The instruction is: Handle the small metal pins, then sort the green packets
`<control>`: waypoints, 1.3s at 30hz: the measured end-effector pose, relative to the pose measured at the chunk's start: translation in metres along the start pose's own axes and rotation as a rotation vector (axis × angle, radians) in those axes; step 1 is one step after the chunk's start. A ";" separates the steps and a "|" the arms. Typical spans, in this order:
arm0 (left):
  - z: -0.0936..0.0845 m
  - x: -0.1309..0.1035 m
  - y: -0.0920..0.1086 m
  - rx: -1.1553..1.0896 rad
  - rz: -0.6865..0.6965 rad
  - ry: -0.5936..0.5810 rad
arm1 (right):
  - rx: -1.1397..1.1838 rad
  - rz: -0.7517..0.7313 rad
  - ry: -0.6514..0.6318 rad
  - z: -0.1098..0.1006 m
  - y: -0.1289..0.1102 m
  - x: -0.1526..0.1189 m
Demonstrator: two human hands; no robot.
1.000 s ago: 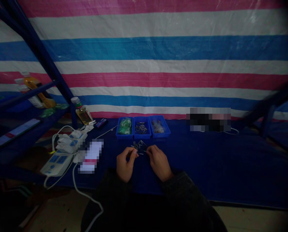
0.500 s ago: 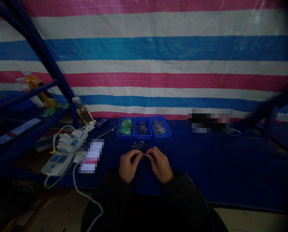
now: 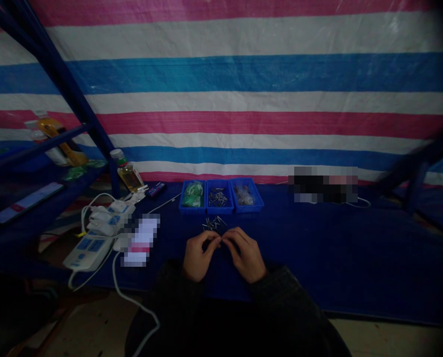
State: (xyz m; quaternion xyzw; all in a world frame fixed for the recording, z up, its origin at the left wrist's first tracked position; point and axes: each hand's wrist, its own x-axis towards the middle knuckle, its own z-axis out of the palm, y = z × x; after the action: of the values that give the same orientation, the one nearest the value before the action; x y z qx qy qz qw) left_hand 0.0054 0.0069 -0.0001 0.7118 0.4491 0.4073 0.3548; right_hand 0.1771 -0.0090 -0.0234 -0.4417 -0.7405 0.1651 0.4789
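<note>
In the head view, the left hand (image 3: 198, 255) and the right hand (image 3: 246, 254) come together over the blue table (image 3: 299, 258), thumb and fingertips pinched close on each, tips nearly meeting! Whatever sits between them is too small to make out. Just beyond lies a loose pile of metal pins (image 3: 214, 223), and behind that, three blue bins in a row: green packets in the left bin (image 3: 193, 210), more pins in the middle bin (image 3: 220, 210), clear bags in the right bin (image 3: 248, 208).
</note>
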 end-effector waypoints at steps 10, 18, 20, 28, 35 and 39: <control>-0.002 0.000 0.003 0.041 0.023 -0.025 | -0.002 0.009 0.007 -0.002 -0.003 0.001; -0.002 0.000 0.006 0.059 0.041 -0.018 | -0.022 0.037 0.013 -0.001 -0.001 0.002; -0.002 0.000 0.006 0.062 0.038 -0.015 | -0.036 0.042 -0.004 -0.002 -0.002 0.002; -0.002 0.000 0.006 0.040 0.030 0.003 | -0.012 0.007 0.006 -0.002 -0.001 0.000; -0.002 0.000 0.006 0.040 0.033 -0.006 | -0.009 0.023 0.009 -0.001 0.000 0.001; -0.002 0.000 0.007 0.036 0.038 0.003 | -0.017 0.035 0.019 -0.001 0.000 0.000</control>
State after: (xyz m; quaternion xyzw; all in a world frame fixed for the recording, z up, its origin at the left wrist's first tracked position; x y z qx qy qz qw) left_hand 0.0057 0.0046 0.0065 0.7256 0.4433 0.4071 0.3336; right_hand 0.1778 -0.0088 -0.0231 -0.4602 -0.7294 0.1628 0.4792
